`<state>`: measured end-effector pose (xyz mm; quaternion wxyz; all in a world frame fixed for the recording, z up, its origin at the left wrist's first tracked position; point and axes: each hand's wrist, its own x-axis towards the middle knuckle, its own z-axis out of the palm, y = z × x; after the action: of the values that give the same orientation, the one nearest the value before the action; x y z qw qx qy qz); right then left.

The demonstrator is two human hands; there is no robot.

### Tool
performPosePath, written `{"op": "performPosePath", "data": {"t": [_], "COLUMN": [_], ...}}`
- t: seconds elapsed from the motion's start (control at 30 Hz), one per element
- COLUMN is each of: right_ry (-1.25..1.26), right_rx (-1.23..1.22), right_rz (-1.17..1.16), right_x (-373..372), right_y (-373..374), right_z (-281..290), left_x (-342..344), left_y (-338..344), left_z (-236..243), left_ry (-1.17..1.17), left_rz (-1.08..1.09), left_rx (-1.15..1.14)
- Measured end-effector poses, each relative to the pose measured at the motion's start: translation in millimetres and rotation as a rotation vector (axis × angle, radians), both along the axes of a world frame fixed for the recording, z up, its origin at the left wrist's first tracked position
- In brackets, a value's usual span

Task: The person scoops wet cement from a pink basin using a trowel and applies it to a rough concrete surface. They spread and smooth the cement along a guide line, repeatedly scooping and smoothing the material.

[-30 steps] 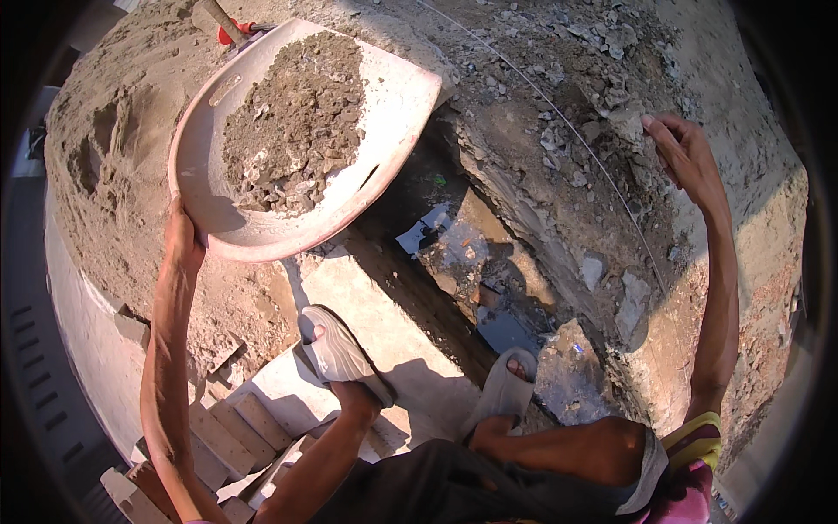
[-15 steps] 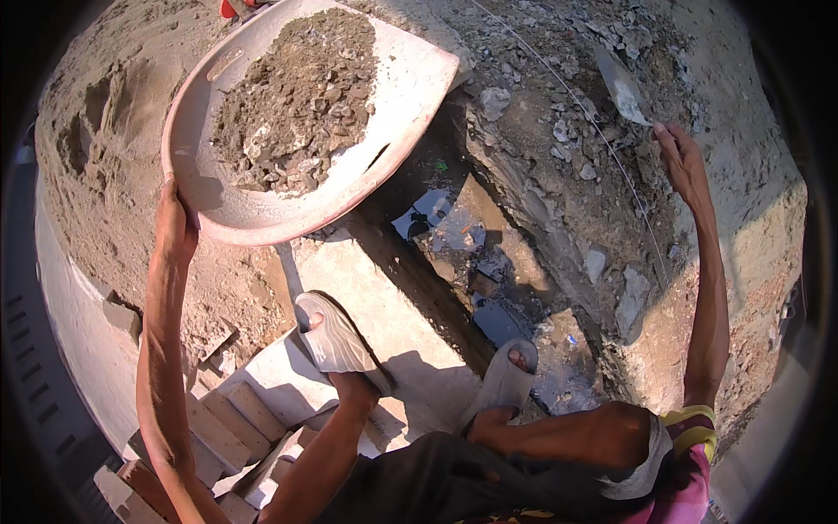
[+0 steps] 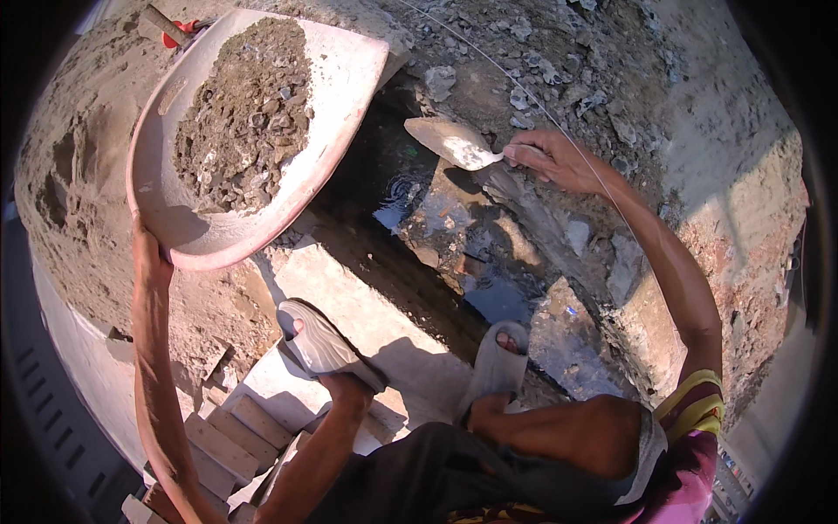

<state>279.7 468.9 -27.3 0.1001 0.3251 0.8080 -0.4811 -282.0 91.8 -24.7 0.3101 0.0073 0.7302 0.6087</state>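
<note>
Pinkish-white and wide, with one rounded side and one pointed corner, the shallow pan [image 3: 349, 61] sits at upper left, my left hand [image 3: 153, 249] closed on its near rim. One heap of gritty grey-brown mix [image 3: 249, 113] lies in it. My right hand [image 3: 559, 162] grips the handle end of a pale, leaf-shaped metal trowel [image 3: 449, 142], its blade toward the pan but apart from it, above the edge of a dark, wet trench [image 3: 410, 196]. I'd judge the step in hand to be bringing the blade over for a scoop; that calls for a steady pan and a low, flat blade. Counted: one pan, one heap, one trowel, two grey moulded sandals [image 3: 323, 341] on my feet, one thin pale string [image 3: 524, 88].
</note>
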Motion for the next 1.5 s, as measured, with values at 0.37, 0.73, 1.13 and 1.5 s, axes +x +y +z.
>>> {"op": "performPosePath", "data": {"t": [0.37, 0.73, 1.13, 1.5], "right_ry": [0.006, -0.06, -0.119, 0.415], "right_rx": [0.381, 0.631, 0.569, 1.053], "right_rz": [-0.135, -0.35, -0.43, -0.021], "right_x": [76.6, 79.9, 90.5, -75.2], "right_y": [39.7, 92.2, 80.7, 42.3], "right_z": [27.9, -40.0, 88.3, 136.0], "left_x": [5.8, -0.5, 9.3, -12.7], "left_y": [-16.1, -11.0, -1.8, -13.6], "left_z": [2.2, 12.0, 0.4, -13.8], "left_ry": [0.033, -0.009, 0.022, 0.046], "left_rz": [0.03, -0.054, -0.006, -0.009], "left_rx": [-0.035, -0.029, 0.004, -0.003]}}
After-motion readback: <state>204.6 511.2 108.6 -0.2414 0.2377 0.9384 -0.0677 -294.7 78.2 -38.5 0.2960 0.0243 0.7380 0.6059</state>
